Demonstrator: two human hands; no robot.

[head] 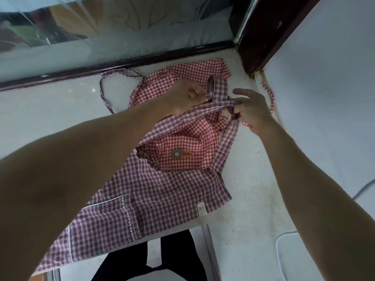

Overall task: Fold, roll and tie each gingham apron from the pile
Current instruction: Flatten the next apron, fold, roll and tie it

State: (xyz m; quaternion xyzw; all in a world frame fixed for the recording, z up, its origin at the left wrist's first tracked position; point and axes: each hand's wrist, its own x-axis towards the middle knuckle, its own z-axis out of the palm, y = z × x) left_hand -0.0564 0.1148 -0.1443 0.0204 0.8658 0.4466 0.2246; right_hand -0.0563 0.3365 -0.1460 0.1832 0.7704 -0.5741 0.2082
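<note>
Both hands pinch straps of a purple gingham apron [154, 191] on the desk [60, 110]. The left hand [182, 98] sits at eleven o'clock of the right hand [251, 110]. A red gingham apron [182, 78] lies beneath.

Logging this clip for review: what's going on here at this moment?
A person stands at a pale counter working on gingham aprons. A purple-checked apron lies spread on top, its lower part hanging over the counter's front edge, with a red-checked apron under it. The right hand pinches the purple apron's strap near the far end, and the left hand is at the same straps, its grip hard to make out. Nothing is folded, rolled or tied yet.
</note>
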